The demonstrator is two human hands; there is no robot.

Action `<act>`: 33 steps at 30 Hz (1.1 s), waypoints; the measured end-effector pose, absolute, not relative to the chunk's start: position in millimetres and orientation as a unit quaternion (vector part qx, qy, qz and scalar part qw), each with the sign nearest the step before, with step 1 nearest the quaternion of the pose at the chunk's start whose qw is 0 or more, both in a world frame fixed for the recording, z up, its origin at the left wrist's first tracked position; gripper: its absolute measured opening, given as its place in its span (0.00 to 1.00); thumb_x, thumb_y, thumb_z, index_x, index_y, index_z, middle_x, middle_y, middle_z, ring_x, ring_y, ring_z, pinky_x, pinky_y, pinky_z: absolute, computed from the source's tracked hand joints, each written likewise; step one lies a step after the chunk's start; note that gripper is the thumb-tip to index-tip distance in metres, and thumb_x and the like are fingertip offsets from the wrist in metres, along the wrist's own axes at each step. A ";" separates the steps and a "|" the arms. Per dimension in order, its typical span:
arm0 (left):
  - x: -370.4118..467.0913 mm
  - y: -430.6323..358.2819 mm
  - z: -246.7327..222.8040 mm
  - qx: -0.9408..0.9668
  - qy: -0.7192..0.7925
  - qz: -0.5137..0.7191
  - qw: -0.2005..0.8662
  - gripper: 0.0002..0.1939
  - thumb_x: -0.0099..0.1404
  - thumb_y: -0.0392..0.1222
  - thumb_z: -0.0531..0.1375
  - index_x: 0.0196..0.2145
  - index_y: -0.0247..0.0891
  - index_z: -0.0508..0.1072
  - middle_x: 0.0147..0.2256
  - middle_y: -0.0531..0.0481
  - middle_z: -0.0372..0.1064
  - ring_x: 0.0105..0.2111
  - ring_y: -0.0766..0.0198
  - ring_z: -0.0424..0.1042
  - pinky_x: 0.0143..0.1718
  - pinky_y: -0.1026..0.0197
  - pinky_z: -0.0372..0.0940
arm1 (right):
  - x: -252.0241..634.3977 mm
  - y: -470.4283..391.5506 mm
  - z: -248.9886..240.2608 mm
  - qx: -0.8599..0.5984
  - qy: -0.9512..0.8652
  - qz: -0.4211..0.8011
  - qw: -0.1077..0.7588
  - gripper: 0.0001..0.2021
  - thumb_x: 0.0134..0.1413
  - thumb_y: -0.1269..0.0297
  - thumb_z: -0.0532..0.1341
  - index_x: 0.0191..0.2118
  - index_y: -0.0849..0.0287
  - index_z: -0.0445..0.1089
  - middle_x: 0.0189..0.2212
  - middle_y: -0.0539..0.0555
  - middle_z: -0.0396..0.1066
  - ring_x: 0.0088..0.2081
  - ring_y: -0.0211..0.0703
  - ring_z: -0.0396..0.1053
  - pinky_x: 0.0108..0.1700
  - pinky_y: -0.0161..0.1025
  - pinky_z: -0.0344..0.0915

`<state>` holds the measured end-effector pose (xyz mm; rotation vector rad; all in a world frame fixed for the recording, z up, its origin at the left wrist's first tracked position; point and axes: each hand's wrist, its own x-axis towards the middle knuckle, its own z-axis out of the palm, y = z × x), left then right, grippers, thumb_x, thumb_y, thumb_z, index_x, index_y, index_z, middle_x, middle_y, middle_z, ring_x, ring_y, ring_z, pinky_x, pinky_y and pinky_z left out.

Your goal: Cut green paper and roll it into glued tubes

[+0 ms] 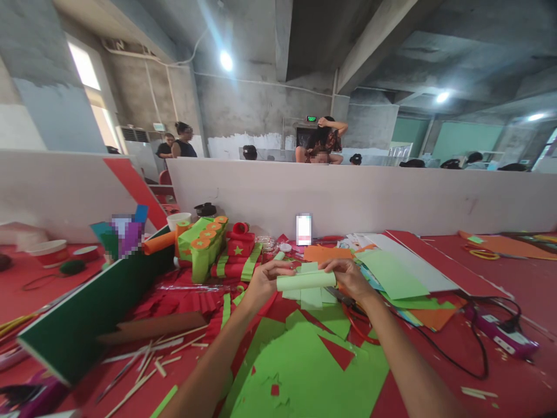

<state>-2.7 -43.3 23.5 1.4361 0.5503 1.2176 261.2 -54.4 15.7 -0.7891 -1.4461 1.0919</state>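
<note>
Left hand (pixel 261 283) and right hand (pixel 350 280) pinch opposite ends of a pale-green paper tube (pixel 307 282), forearms (pixel 394 337) angled inward above the red surface (pixel 535 386).

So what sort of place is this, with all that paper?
Probably a craft workshop: there's a pale green paper roll being held, a big green sheet and yellow-handled scissors on the table. The bare concrete wall looks workshop-like too.

Nothing seems legible, even on the green sign (pixel 311 118).
</note>
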 end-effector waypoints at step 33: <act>-2.8 -62.3 36.5 0.721 0.219 0.334 0.566 0.20 0.57 0.39 0.65 0.49 0.40 0.78 0.45 0.43 0.77 0.41 0.52 0.76 0.43 0.55 0.70 | 255.6 -56.2 8.4 -0.344 -0.639 0.523 0.446 0.13 0.44 0.62 0.68 0.38 0.57 0.79 0.24 0.51 0.76 0.26 0.41 0.70 0.28 0.35 0.62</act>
